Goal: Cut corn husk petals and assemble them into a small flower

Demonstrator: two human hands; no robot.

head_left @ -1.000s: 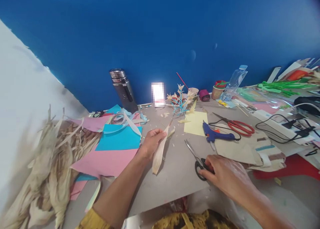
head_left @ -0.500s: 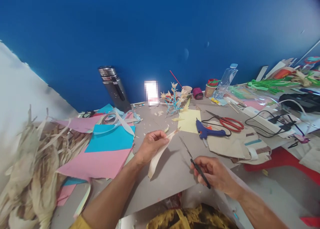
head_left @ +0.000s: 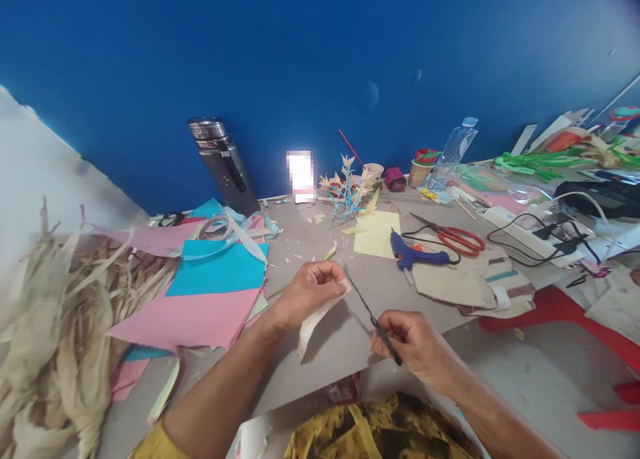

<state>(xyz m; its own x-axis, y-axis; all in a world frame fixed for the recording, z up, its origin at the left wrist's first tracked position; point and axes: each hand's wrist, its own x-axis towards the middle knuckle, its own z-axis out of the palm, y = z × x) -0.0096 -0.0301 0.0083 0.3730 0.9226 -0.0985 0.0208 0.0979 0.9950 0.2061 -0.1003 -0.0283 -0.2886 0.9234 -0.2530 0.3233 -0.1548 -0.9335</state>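
Note:
My left hand (head_left: pixel 317 291) pinches a pale strip of dried corn husk (head_left: pixel 315 327) between thumb and fingers. A short blunt end shows past the fingertips, and the longer part hangs below the hand. In my right hand (head_left: pixel 407 339) is a pair of black-handled scissors (head_left: pixel 383 339), fingers wrapped around the handles. Its narrow blades point up and left, with the tips close to the short end of the husk. I cannot tell whether blades and husk touch. Beyond the hands stands a small bunch of husk flowers on blue stems (head_left: pixel 346 192).
Stacked pink and blue paper sheets (head_left: pixel 215 272) and a heap of dried husks (head_left: pixel 85 332) lie left. A blue glue gun (head_left: pixel 420 253), red-handled scissors (head_left: pixel 463 240) and a power strip (head_left: pixel 525 235) lie right. A dark flask (head_left: pixel 225 169) leans against the wall.
The scissors have moved left, closer to my left hand. Less husk sticks out past my left fingertips; its pointed end no longer shows. The view has shifted slightly.

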